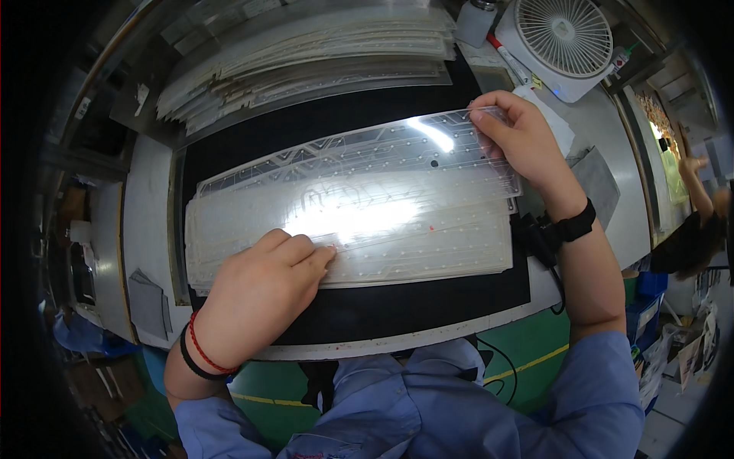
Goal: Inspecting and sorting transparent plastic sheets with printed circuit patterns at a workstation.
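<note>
A stack of thin, translucent plastic sheets (466, 249) with printed lines and dots lies on a black mat in front of me. Along its far side, a clear sheet (367, 149) sits at a slant. My right hand (520, 141) pinches that sheet's far right corner between thumb and fingers. Resting on the near part of the stack, my left hand (267, 294) has its fingers curled and pressed together at the surface. Whatever its fingertips may hold is hidden. Bright glare covers the middle of the stack.
Behind the mat (397, 306) rises a larger pile of similar sheets (321, 57). A white fan (562, 38), a bottle (475, 23) and a red-and-white marker (508, 57) stand or lie at far right. A black cabled device (539, 239) sits beside my right wrist. Grey cloths (149, 302) lie at left.
</note>
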`<action>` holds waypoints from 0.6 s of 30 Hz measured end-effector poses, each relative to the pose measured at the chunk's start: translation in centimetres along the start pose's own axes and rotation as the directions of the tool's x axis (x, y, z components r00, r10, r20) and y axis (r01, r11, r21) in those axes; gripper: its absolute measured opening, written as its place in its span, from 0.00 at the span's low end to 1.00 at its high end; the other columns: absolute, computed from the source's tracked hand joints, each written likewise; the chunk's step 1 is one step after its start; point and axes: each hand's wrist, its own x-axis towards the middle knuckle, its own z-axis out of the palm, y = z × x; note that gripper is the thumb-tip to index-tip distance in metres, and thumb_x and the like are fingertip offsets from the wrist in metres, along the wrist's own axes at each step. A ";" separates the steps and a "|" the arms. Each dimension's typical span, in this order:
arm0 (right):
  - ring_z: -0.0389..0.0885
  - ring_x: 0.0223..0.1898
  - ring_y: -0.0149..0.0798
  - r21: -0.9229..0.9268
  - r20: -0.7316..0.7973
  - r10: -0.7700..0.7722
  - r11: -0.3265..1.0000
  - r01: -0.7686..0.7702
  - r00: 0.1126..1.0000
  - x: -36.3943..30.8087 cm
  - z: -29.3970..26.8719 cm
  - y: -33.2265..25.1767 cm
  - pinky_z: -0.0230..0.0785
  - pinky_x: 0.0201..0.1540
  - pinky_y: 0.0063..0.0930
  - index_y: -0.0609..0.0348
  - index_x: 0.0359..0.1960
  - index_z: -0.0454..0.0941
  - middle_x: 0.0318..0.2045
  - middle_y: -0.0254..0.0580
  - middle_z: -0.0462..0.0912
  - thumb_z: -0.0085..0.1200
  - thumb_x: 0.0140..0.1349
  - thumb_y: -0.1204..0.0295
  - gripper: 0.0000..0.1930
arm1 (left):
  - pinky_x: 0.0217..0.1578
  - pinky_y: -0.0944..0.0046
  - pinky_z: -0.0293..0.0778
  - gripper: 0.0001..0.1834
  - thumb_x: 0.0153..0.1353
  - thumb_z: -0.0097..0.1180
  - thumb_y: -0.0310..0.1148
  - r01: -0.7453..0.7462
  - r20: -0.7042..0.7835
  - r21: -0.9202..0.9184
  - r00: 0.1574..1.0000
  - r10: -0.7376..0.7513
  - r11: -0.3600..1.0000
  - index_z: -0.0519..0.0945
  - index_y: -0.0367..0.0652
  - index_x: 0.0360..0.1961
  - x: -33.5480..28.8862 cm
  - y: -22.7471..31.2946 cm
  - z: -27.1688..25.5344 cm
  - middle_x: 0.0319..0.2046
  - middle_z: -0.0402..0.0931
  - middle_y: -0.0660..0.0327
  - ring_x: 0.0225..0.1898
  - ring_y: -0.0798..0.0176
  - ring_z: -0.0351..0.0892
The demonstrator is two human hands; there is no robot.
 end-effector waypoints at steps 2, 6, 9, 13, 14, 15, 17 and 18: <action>0.71 0.22 0.20 0.003 -0.006 -0.006 1.000 0.006 1.000 -0.1 0.0 0.0 0.64 0.23 0.15 0.60 0.40 0.77 0.23 0.27 0.75 0.54 0.65 0.71 0.06 | 0.36 0.60 0.76 0.15 0.53 0.61 0.27 0.014 0.009 0.003 1.000 -0.014 1.000 0.82 0.43 0.43 0.1 0.1 0.0 0.34 0.78 0.63 0.37 0.58 0.76; 0.71 0.22 0.20 -0.006 0.010 0.004 1.000 -0.004 1.000 -0.1 0.0 -0.2 0.64 0.24 0.15 0.59 0.41 0.77 0.23 0.27 0.75 0.53 0.66 0.71 0.07 | 0.33 0.63 0.76 0.14 0.52 0.60 0.27 -0.012 -0.015 0.019 1.000 0.013 1.000 0.82 0.42 0.42 -0.2 0.3 0.3 0.31 0.76 0.64 0.35 0.61 0.76; 0.71 0.23 0.20 -0.027 0.020 0.007 1.000 -0.006 1.000 0.0 -0.1 -0.1 0.64 0.25 0.14 0.58 0.43 0.76 0.24 0.26 0.75 0.53 0.66 0.71 0.07 | 0.30 0.65 0.77 0.13 0.51 0.60 0.28 -0.046 -0.052 0.030 0.998 0.048 0.998 0.83 0.42 0.40 -0.1 0.2 0.4 0.29 0.74 0.66 0.34 0.64 0.76; 0.71 0.23 0.20 -0.002 0.036 0.005 1.000 -0.005 0.999 0.0 -0.3 0.3 0.64 0.24 0.14 0.58 0.43 0.76 0.24 0.26 0.75 0.53 0.66 0.70 0.07 | 0.30 0.65 0.77 0.13 0.51 0.60 0.27 -0.045 -0.056 0.022 0.997 0.046 0.999 0.82 0.42 0.41 0.0 0.2 0.5 0.29 0.74 0.65 0.34 0.63 0.76; 0.71 0.23 0.20 -0.002 0.035 0.006 1.000 -0.006 0.999 0.0 -0.3 0.3 0.64 0.24 0.14 0.58 0.43 0.76 0.24 0.26 0.75 0.53 0.66 0.70 0.07 | 0.30 0.65 0.77 0.13 0.51 0.60 0.27 -0.045 -0.055 0.021 0.997 0.046 0.999 0.82 0.42 0.41 0.0 0.2 0.7 0.29 0.74 0.65 0.34 0.63 0.76; 0.71 0.22 0.20 0.004 0.024 -0.010 1.000 0.010 1.000 0.0 -0.1 0.2 0.64 0.23 0.15 0.60 0.42 0.77 0.23 0.27 0.75 0.53 0.66 0.71 0.07 | 0.30 0.64 0.76 0.13 0.51 0.60 0.27 -0.035 -0.065 0.006 0.997 0.035 0.999 0.82 0.41 0.41 0.1 0.1 0.8 0.29 0.74 0.65 0.33 0.62 0.76; 0.71 0.21 0.21 0.011 0.013 -0.025 1.000 0.025 1.000 0.0 -0.1 0.2 0.64 0.22 0.16 0.61 0.40 0.77 0.23 0.28 0.75 0.54 0.65 0.71 0.07 | 0.30 0.64 0.76 0.13 0.51 0.60 0.27 -0.025 -0.074 -0.009 0.997 0.024 1.000 0.82 0.41 0.41 0.1 0.1 0.8 0.29 0.74 0.64 0.33 0.62 0.76; 0.71 0.22 0.20 -0.003 0.020 -0.012 1.000 0.012 1.000 0.1 -0.2 0.2 0.64 0.23 0.15 0.60 0.41 0.77 0.23 0.27 0.75 0.53 0.66 0.71 0.07 | 0.30 0.64 0.76 0.13 0.52 0.60 0.27 -0.034 -0.053 -0.005 0.998 0.033 0.999 0.82 0.41 0.41 0.0 0.2 0.7 0.29 0.74 0.64 0.33 0.61 0.76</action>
